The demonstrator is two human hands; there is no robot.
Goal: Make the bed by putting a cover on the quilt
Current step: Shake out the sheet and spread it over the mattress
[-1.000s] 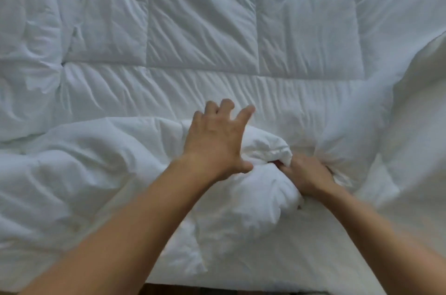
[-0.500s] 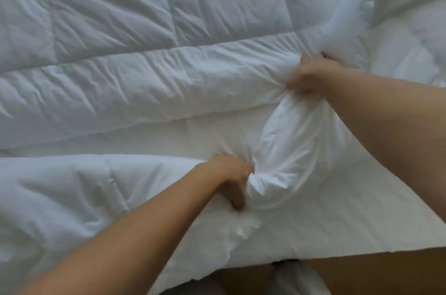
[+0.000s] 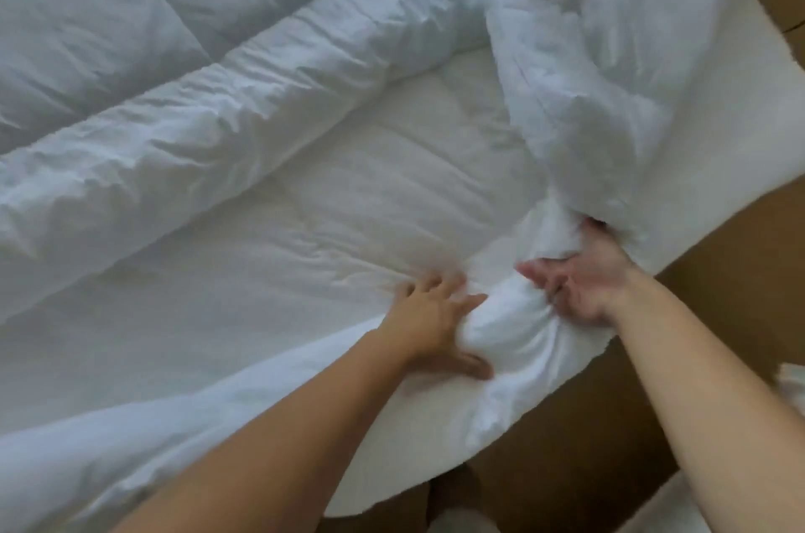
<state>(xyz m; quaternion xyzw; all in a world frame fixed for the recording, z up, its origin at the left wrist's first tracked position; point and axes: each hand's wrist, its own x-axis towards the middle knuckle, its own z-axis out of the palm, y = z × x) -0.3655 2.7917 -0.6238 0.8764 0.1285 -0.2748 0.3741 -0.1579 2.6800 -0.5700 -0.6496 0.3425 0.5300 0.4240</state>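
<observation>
your left hand (image 3: pixel 435 325) is clamped on a bunched corner (image 3: pixel 505 330) of white bedding at the near edge of the bed, with its fingers spread over the top of the lump and its thumb hooked round the side nearest you. your right hand (image 3: pixel 581 284) sits just across that same lump, palm turned up toward you and fingers pointing left onto the cloth. motion blur smears it, so i cannot tell whether it actually grips the fabric or only rests against it. from the right hand a twisted rope of white fabric rises toward the upper right. the quilt (image 3: pixel 183 127) lies across the far half of the bed, its stitched squares showing at the upper left and a thick rolled ridge running diagonally from the left edge up toward the top right. the cover (image 3: pixel 196 358) is the smoother white layer spread flat between that ridge and your arms, reaching the bed's near edge. brown floor (image 3: pixel 610 423) shows beyond the edge, between your forearms and to the right.
</observation>
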